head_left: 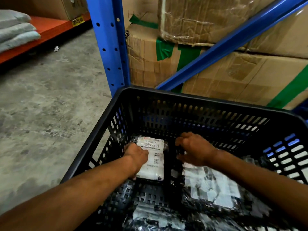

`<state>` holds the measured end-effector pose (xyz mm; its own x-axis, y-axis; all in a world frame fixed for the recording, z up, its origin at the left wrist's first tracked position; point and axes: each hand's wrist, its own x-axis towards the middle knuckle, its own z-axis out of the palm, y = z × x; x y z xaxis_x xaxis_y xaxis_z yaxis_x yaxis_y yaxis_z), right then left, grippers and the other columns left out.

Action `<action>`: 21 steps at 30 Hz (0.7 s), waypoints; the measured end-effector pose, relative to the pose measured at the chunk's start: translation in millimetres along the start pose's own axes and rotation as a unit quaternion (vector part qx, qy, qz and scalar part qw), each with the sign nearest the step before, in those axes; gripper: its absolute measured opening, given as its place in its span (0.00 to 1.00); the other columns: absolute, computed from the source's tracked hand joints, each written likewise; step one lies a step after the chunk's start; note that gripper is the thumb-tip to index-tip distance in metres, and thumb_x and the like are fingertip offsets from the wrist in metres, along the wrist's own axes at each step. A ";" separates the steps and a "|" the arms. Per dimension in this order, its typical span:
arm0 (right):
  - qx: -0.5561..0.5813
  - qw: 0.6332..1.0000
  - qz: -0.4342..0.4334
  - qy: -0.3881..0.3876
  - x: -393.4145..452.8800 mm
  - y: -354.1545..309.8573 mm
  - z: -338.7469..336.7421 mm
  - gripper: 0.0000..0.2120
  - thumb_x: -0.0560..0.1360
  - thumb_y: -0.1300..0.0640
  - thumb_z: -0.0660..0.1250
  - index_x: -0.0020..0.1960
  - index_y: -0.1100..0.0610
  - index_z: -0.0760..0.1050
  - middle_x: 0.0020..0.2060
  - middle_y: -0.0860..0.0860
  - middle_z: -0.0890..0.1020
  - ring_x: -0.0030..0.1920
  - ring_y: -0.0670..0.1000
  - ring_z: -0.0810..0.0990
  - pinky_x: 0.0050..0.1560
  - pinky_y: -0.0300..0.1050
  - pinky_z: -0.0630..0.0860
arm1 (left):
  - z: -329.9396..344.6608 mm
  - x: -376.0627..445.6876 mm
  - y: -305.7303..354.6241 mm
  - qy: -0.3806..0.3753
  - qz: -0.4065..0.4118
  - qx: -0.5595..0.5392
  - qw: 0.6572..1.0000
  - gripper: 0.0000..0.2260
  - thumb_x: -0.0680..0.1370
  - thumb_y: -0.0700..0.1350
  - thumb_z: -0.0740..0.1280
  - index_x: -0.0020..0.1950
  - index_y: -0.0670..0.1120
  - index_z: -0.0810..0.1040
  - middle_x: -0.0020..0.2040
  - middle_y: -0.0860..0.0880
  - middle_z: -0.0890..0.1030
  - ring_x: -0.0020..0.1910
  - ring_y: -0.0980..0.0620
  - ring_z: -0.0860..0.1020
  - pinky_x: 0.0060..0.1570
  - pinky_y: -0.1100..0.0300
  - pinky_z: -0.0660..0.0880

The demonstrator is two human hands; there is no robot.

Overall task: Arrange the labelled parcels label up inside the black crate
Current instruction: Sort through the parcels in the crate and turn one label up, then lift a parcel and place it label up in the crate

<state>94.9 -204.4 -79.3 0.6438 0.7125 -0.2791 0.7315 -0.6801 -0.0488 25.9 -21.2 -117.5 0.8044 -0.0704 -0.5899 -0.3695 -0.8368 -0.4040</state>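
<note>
while left hand point(137, 155) presses parcel point(152, 160), right hand point(194, 148) hovers spread.

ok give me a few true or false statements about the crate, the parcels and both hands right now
1. The left hand rests on a parcel whose white label faces up. True.
2. The right hand is lifting a parcel clear above the black crate. False: it hovers low inside the crate, fingers spread, holding nothing.
3. The crate stands in front of stacked cardboard boxes. True.
4. The crate is empty apart from one parcel. False: more parcels lie near the right forearm and along the bottom edge.
5. The shelving upright beside the crate is red. False: it is blue.
</note>
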 end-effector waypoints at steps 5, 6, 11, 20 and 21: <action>0.122 0.984 0.100 -0.083 -13.4 34.4 9.7 0.34 0.69 0.28 0.59 0.65 0.51 0.70 0.60 0.53 0.76 0.58 0.54 0.75 0.57 0.51 0.75 | -0.5 0.8 -5.0 -0.011 -0.015 -0.008 1.000 0.31 0.71 0.52 0.73 0.67 0.40 0.66 0.62 0.45 0.77 0.59 0.45 0.77 0.59 0.48 0.73; 0.137 0.981 0.102 -0.097 -16.1 39.3 10.3 0.39 0.65 0.24 0.56 0.64 0.51 0.70 0.57 0.52 0.78 0.54 0.52 0.77 0.56 0.51 0.76 | -2.9 0.6 -4.8 -0.028 -0.015 -0.022 0.999 0.31 0.71 0.53 0.73 0.67 0.40 0.66 0.62 0.45 0.77 0.60 0.45 0.76 0.60 0.47 0.72; 0.119 0.973 0.128 -0.153 -24.7 56.7 -3.6 0.53 0.54 0.21 0.62 0.73 0.48 0.62 0.68 0.50 0.72 0.66 0.55 0.71 0.68 0.54 0.66 | -39.3 -1.6 -14.2 -0.008 0.021 -0.236 0.971 0.24 0.74 0.56 0.68 0.64 0.44 0.72 0.61 0.45 0.76 0.57 0.45 0.76 0.52 0.55 0.73; 0.137 0.985 -0.026 -0.107 -87.9 35.8 -97.4 0.31 0.61 0.48 0.80 0.57 0.50 0.67 0.48 0.45 0.77 0.46 0.45 0.76 0.46 0.41 0.76 | -83.2 0.0 -9.3 0.024 0.072 -0.730 0.679 0.06 0.78 0.51 0.61 0.50 0.54 0.77 0.45 0.51 0.84 0.42 0.53 0.83 0.40 0.61 0.76; 0.133 0.987 -0.059 -0.061 -99.0 31.4 -101.8 0.31 0.61 0.49 0.78 0.59 0.48 0.68 0.51 0.43 0.76 0.49 0.43 0.76 0.49 0.38 0.75 | -81.6 -0.2 -8.8 0.005 0.063 -0.752 0.656 0.10 0.78 0.54 0.61 0.53 0.52 0.77 0.46 0.49 0.84 0.43 0.51 0.83 0.43 0.58 0.77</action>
<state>76.9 -278.7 44.5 0.5134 0.7746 -0.3693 0.7045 -0.6262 -0.3339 66.9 -58.1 -56.7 0.8176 -0.1882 -0.5442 0.4373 -0.4119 0.7995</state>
